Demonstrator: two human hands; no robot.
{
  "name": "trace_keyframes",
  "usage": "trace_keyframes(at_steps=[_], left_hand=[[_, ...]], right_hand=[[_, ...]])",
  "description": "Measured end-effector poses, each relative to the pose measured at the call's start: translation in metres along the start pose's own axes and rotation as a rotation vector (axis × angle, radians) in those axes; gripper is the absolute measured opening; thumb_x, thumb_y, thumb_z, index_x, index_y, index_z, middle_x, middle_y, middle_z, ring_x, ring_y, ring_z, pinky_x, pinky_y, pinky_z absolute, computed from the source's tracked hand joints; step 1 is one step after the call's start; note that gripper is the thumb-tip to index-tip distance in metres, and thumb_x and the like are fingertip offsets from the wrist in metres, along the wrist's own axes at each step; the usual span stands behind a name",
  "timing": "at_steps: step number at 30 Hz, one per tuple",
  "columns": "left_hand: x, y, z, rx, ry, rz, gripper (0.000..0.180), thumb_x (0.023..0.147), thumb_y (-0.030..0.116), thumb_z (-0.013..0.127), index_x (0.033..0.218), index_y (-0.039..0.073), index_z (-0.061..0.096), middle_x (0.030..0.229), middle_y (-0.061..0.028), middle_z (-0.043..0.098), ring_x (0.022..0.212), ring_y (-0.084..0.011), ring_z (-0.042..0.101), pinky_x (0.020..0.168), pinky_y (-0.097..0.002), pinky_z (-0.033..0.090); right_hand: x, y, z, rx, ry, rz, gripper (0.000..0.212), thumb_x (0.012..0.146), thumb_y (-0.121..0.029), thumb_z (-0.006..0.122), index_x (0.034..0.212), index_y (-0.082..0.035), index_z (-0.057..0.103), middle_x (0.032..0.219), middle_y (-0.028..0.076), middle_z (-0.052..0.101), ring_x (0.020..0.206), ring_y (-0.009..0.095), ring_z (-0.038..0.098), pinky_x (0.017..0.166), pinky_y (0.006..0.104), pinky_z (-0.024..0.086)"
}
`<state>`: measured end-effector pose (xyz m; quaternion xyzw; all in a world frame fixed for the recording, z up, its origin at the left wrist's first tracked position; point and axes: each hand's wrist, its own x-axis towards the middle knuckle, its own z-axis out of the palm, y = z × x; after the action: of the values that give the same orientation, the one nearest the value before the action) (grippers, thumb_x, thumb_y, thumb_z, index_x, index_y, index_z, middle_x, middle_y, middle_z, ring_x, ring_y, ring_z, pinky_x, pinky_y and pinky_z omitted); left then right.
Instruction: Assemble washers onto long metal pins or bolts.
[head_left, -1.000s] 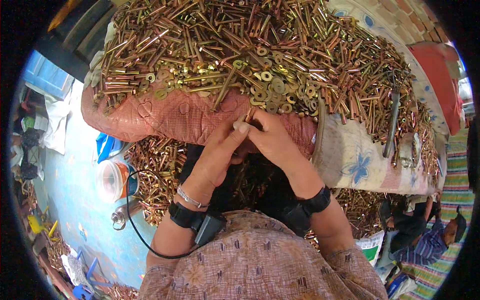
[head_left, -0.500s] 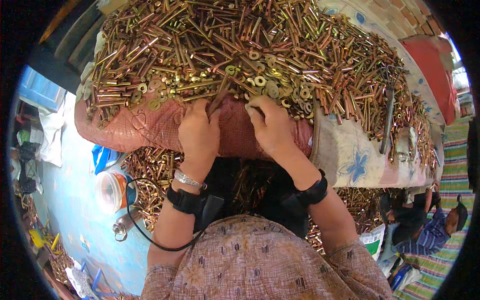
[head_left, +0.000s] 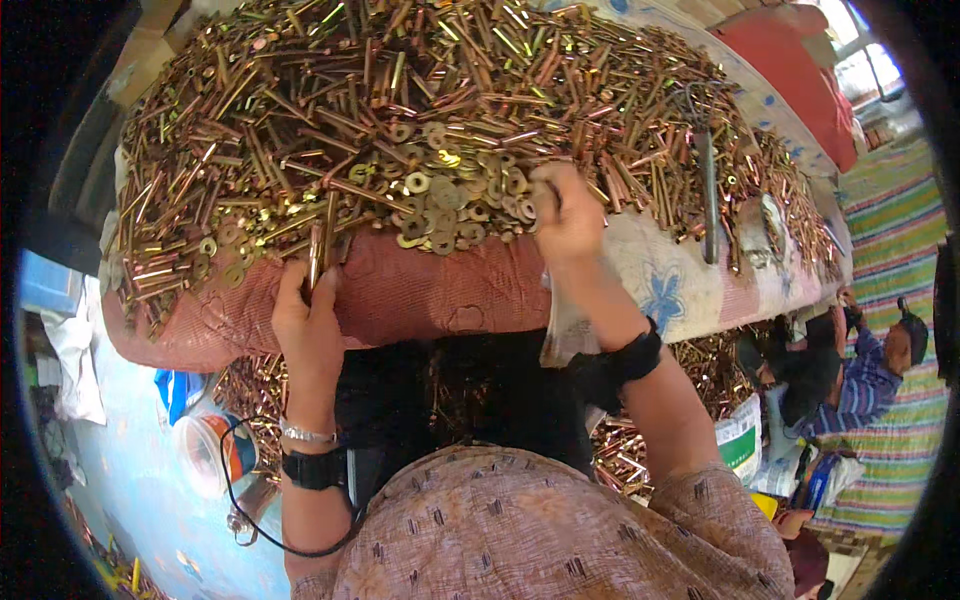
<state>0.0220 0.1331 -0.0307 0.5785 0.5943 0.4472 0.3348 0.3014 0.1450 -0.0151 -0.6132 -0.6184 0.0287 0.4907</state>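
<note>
A wide heap of brassy metal bolts (head_left: 480,85) covers the raised padded surface in front of me. Flat round washers (head_left: 440,205) lie in a cluster at its near edge, between my hands. My left hand (head_left: 308,325) is at the near left edge, thumb and fingers closed around a bolt (head_left: 316,255) that points away from me. To the right of the washers, my right hand (head_left: 570,225) is at the heap's edge with its fingers curled together. What those fingers hold, if anything, is hidden and slightly blurred.
Red mesh cloth (head_left: 430,290) and pale flowered fabric (head_left: 660,285) cover the near edge. A dark-handled tool (head_left: 709,195) lies on the heap at right. Below left stand a plastic tub (head_left: 205,455) and a metal bottle (head_left: 252,508). Another person (head_left: 870,375) is at far right.
My hands have moved apart, the left one leftward and nearer to me, the right one rightward and slightly away. The view has shifted, so the heap appears farther left.
</note>
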Motion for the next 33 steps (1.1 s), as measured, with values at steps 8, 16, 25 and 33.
trace_keyframes(at_steps=[8, 16, 25, 33], left_hand=[[-0.036, 0.032, 0.02, -0.404, -0.252, -0.311, 0.023, 0.083, 0.007, 0.056, 0.105, 0.0, 0.055, 0.077, 0.003, 0.052, 0.061, -0.0031, 0.042, 0.051, -0.0179, 0.034], [-0.046, 0.034, 0.022, -0.543, -0.381, -0.393, 0.014, 0.083, 0.009, 0.056, 0.095, 0.004, 0.053, 0.07, 0.0027, 0.05, 0.05, -0.0019, 0.037, 0.042, -0.0167, 0.028], [-0.052, 0.03, 0.014, -0.662, -0.386, -0.505, 0.012, 0.084, 0.01, 0.056, 0.092, 0.004, 0.05, 0.07, -0.0008, 0.051, 0.049, -0.0029, 0.037, 0.041, -0.0162, 0.028], [-0.055, 0.025, 0.012, -0.66, -0.436, -0.547, 0.012, 0.084, 0.012, 0.058, 0.087, 0.005, 0.049, 0.068, -0.0009, 0.051, 0.048, -0.0028, 0.038, 0.041, -0.0165, 0.029]], right_hand=[[0.015, 0.022, -0.035, -0.473, -0.076, 0.303, 0.029, 0.077, -0.018, 0.062, 0.1, -0.003, 0.05, 0.087, 0.018, 0.06, 0.085, 0.038, 0.057, 0.071, 0.0446, 0.045], [0.011, 0.067, -0.035, -0.137, 0.011, 0.185, 0.022, 0.076, -0.008, 0.063, 0.096, 0.0, 0.056, 0.08, 0.004, 0.059, 0.073, 0.01, 0.053, 0.066, 0.0257, 0.043], [-0.02, -0.014, -0.003, 0.372, -0.407, 0.281, 0.029, 0.073, -0.001, 0.057, 0.101, 0.001, 0.051, 0.089, 0.014, 0.058, 0.079, 0.025, 0.058, 0.071, 0.033, 0.046], [-0.03, -0.031, 0.02, -0.194, -0.317, -0.059, 0.026, 0.071, -0.006, 0.063, 0.094, -0.002, 0.051, 0.091, 0.021, 0.054, 0.081, 0.039, 0.055, 0.068, 0.0439, 0.046]])
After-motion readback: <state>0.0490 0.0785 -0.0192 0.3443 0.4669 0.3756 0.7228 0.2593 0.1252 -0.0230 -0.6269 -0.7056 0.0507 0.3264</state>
